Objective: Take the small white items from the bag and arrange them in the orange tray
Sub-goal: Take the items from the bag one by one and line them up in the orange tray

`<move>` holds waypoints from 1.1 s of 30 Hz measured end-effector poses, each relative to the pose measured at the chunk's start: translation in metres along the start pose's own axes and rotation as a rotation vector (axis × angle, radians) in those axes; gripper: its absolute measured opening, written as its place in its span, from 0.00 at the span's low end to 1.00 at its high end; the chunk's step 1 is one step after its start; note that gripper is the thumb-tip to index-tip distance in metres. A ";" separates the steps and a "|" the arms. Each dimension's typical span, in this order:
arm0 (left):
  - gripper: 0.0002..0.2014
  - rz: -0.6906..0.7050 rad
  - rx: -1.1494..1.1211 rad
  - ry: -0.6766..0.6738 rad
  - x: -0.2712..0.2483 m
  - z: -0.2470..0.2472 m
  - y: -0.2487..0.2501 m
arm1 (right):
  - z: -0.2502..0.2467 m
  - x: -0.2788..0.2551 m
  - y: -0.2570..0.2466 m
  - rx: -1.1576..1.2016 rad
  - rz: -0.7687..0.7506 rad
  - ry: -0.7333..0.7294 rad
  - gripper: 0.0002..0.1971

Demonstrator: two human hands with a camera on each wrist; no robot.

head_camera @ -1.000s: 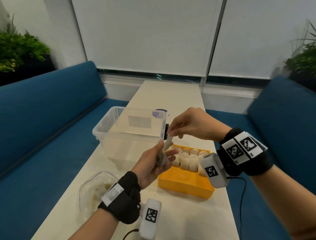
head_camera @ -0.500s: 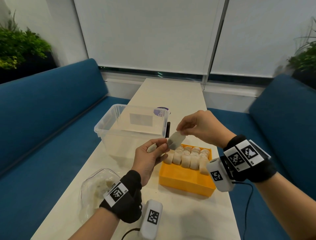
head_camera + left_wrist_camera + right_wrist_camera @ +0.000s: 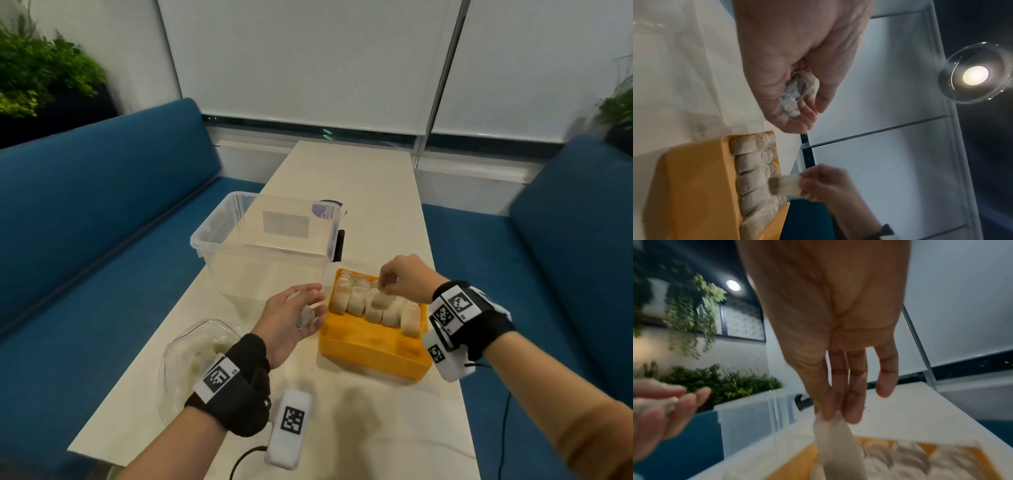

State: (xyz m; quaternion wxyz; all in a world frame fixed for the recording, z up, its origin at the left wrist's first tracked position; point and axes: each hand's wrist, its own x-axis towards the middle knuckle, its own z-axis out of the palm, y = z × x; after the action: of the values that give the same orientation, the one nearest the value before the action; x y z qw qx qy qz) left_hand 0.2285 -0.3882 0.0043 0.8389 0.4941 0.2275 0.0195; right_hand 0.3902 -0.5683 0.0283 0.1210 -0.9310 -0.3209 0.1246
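The tray (image 3: 373,346) is taken as landmark: the clear bin (image 3: 267,246) is set behind it to the left, the bag (image 3: 195,353) lies to its left, nearer, and white items (image 3: 373,305) are lined in its far part.

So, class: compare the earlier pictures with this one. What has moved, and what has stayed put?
The right hand has carried its white piece away from the left hand and down over the orange tray, pinching it by the top. The left hand keeps a crumpled scrap in its curled fingers. The clear box and bag lie as before.
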 end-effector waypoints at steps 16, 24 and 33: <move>0.14 -0.013 -0.023 0.081 -0.011 -0.016 -0.002 | 0.047 0.039 0.044 -0.063 0.216 -0.022 0.10; 0.31 -0.169 -0.065 -0.036 -0.004 0.000 0.006 | -0.003 0.001 -0.024 0.121 -0.127 0.103 0.10; 0.31 -0.138 0.129 -0.191 -0.004 0.009 0.006 | 0.020 -0.036 -0.081 0.353 -0.255 0.185 0.06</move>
State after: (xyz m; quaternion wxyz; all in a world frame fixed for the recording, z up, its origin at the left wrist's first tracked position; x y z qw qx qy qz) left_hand 0.2297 -0.3940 0.0143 0.8226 0.5298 0.1807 -0.1000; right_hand 0.3102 -0.5261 0.0396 0.3256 -0.8549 -0.3966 0.0766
